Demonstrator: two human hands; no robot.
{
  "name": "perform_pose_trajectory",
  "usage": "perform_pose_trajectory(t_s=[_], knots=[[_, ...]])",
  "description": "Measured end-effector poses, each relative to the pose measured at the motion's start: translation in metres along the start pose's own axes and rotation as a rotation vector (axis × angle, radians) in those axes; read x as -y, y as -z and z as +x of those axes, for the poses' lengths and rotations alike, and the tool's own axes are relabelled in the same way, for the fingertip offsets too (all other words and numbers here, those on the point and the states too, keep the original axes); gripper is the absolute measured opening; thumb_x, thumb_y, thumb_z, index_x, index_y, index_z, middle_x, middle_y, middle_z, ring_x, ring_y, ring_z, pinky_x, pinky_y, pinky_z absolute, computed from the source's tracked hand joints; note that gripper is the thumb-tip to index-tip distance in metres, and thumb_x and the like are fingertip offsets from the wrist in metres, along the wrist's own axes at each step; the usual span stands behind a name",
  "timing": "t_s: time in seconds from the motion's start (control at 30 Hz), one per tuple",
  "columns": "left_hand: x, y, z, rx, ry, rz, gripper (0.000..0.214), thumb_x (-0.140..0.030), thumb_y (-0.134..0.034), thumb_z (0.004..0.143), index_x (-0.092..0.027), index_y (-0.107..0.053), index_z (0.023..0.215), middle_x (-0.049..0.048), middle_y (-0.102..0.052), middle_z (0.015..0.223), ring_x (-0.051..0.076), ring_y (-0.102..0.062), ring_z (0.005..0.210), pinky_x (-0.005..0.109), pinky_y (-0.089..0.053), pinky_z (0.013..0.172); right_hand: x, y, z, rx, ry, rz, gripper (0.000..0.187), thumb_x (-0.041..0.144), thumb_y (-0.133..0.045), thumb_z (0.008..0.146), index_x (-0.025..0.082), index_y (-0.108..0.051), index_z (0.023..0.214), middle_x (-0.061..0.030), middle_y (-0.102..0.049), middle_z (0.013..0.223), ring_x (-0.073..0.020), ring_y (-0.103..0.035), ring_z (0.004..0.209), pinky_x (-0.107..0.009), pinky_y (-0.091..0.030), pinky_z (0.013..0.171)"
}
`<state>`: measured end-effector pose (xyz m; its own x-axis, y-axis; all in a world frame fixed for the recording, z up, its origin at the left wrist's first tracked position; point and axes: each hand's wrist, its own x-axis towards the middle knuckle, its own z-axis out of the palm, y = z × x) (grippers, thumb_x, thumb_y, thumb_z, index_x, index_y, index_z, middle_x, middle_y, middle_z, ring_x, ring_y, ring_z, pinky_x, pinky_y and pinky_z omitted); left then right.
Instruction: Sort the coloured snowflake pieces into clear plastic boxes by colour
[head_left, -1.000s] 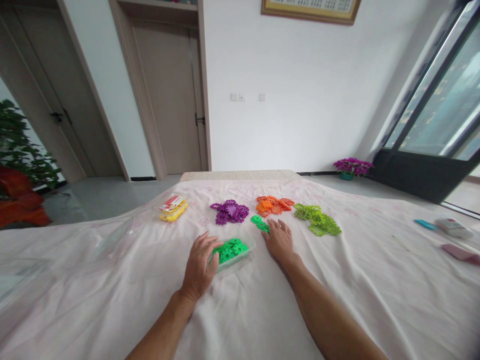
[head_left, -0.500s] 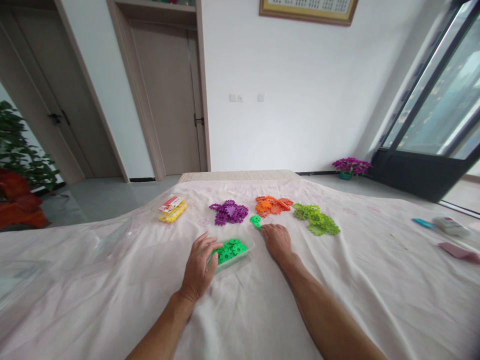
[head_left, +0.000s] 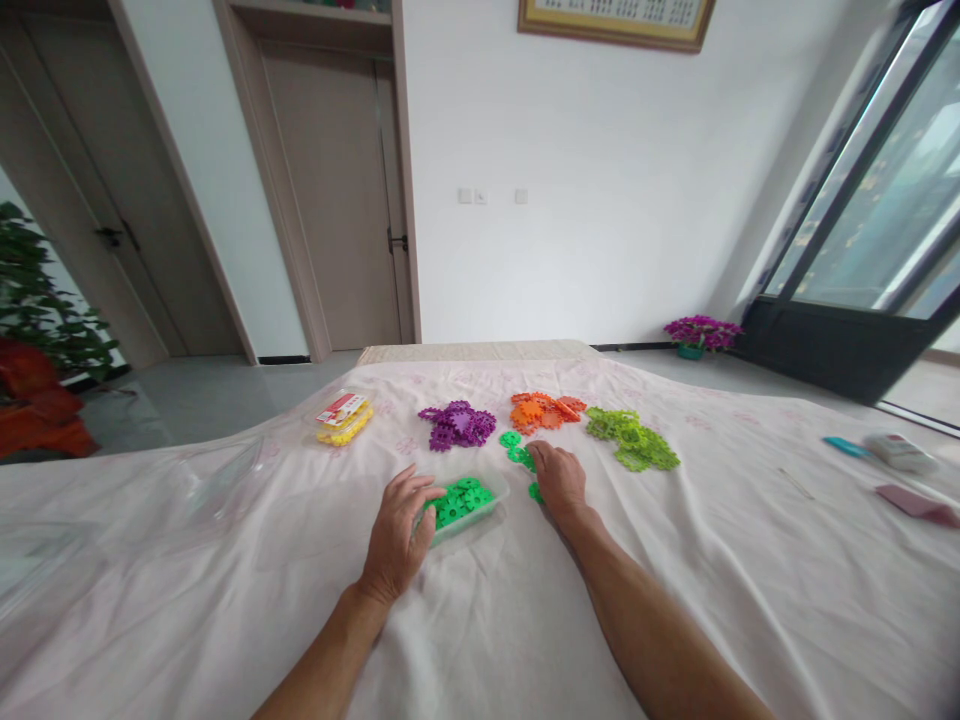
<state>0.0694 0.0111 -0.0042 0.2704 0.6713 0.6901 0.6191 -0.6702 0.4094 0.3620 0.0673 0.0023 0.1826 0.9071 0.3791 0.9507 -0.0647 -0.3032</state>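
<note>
My left hand grips the left end of a clear plastic box, its thumb and fingers about the rim. Inside the box lie green toothed plastic discs, heaped loosely. Right of the box, my right hand has its fingers closed at a green disc low over the cloth; its fingertips partly hide the piece. A further green disc lies just beyond, and another green disc shows beside my wrist, partly covered.
Piles of purple discs, orange discs and lime discs lie behind on the pale cloth. A lidded box of yellow pieces stands left. A clear lid lies nearer left; a pink item is far right.
My right hand has shifted slightly right and toward me. More green discs now show by its fingers and wrist. My left hand and the box have stayed put.
</note>
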Motion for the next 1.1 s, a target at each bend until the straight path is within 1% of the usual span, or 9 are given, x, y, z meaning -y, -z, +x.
perform_pose_trajectory(t_s=[0.1, 0.23, 0.4, 0.5, 0.63, 0.73, 0.9, 1.0, 1.1], knots=[[0.0, 0.0, 0.0, 0.015, 0.008, -0.008, 0.027, -0.027, -0.044, 0.094, -0.024, -0.066, 0.109, 0.0066, -0.063, 0.116, 0.026, -0.043, 0.13, 0.049, -0.038, 0.11, 0.002, -0.003, 0.002, -0.056, -0.044, 0.264, 0.042, 0.043, -0.034, 0.099, 0.023, -0.07, 0.107, -0.0062, -0.073, 0.101, -0.0202, -0.065, 0.092, -0.028, -0.043, 0.081], [0.001, 0.0, 0.0, 0.021, 0.017, -0.018, 0.027, -0.028, -0.044, 0.094, -0.024, -0.066, 0.109, 0.0069, -0.063, 0.117, 0.026, -0.041, 0.13, 0.051, -0.037, 0.11, 0.021, 0.0, 0.001, -0.137, -0.025, 0.612, 0.043, 0.047, -0.038, 0.095, 0.018, -0.071, 0.099, -0.0064, -0.074, 0.094, -0.0199, -0.065, 0.084, -0.028, -0.047, 0.079], [0.001, 0.0, -0.001, 0.025, 0.019, -0.022, 0.027, -0.028, -0.045, 0.094, -0.023, -0.066, 0.109, 0.0076, -0.062, 0.118, 0.027, -0.041, 0.13, 0.051, -0.037, 0.11, 0.058, 0.007, -0.014, -0.03, 0.214, 0.761, 0.034, 0.042, -0.045, 0.094, 0.021, -0.072, 0.096, -0.0047, -0.074, 0.094, -0.0197, -0.066, 0.089, -0.031, -0.049, 0.083], [0.001, 0.0, -0.001, 0.024, 0.017, -0.018, 0.027, -0.028, -0.045, 0.094, -0.023, -0.066, 0.109, 0.0076, -0.062, 0.118, 0.028, -0.041, 0.13, 0.052, -0.038, 0.109, 0.063, 0.005, -0.019, -0.004, 0.342, 0.712, 0.033, 0.039, -0.043, 0.097, 0.023, -0.072, 0.095, -0.0042, -0.074, 0.098, -0.0193, -0.065, 0.096, -0.033, -0.047, 0.09], [0.002, 0.0, -0.001, 0.024, 0.015, -0.026, 0.027, -0.028, -0.044, 0.094, -0.024, -0.066, 0.109, 0.0075, -0.063, 0.117, 0.027, -0.041, 0.13, 0.052, -0.037, 0.109, 0.04, 0.003, -0.008, -0.022, 0.234, 0.476, 0.03, 0.034, -0.044, 0.096, 0.023, -0.07, 0.106, -0.0066, -0.071, 0.109, -0.0209, -0.062, 0.104, -0.035, -0.045, 0.093], [0.002, 0.0, -0.001, 0.022, 0.011, -0.026, 0.027, -0.028, -0.044, 0.094, -0.024, -0.067, 0.108, 0.0073, -0.063, 0.115, 0.028, -0.042, 0.13, 0.052, -0.038, 0.109, 0.016, 0.013, 0.004, 0.084, 0.121, 0.216, 0.034, 0.041, -0.055, 0.089, 0.024, -0.068, 0.115, -0.0087, -0.066, 0.121, -0.0255, -0.057, 0.114, -0.037, -0.043, 0.093], [0.002, -0.001, 0.0, 0.019, 0.011, -0.022, 0.027, -0.027, -0.044, 0.094, -0.025, -0.067, 0.107, 0.0067, -0.063, 0.115, 0.027, -0.042, 0.13, 0.052, -0.038, 0.109, -0.008, 0.036, 0.012, 0.322, 0.013, -0.037, 0.07, 0.059, -0.072, 0.068, 0.029, -0.059, 0.13, -0.0113, -0.06, 0.128, -0.0359, -0.048, 0.121, -0.044, -0.043, 0.087], [0.002, -0.001, 0.0, 0.018, 0.012, -0.02, 0.027, -0.027, -0.044, 0.094, -0.024, -0.067, 0.107, 0.0068, -0.064, 0.115, 0.028, -0.042, 0.13, 0.052, -0.038, 0.109, -0.014, 0.041, 0.012, 0.449, -0.001, -0.106, 0.065, 0.053, -0.077, 0.062, 0.028, -0.065, 0.121, -0.0115, -0.062, 0.122, -0.0345, -0.053, 0.112, -0.041, -0.044, 0.081], [0.002, -0.001, 0.0, 0.013, 0.012, -0.016, 0.028, -0.027, -0.044, 0.093, -0.024, -0.068, 0.107, 0.0069, -0.064, 0.114, 0.028, -0.042, 0.13, 0.052, -0.039, 0.109, -0.017, 0.039, 0.013, 0.466, 0.012, -0.109, 0.054, 0.045, -0.079, 0.061, 0.028, -0.069, 0.112, -0.0095, -0.062, 0.117, -0.0307, -0.056, 0.107, -0.035, -0.044, 0.076]])
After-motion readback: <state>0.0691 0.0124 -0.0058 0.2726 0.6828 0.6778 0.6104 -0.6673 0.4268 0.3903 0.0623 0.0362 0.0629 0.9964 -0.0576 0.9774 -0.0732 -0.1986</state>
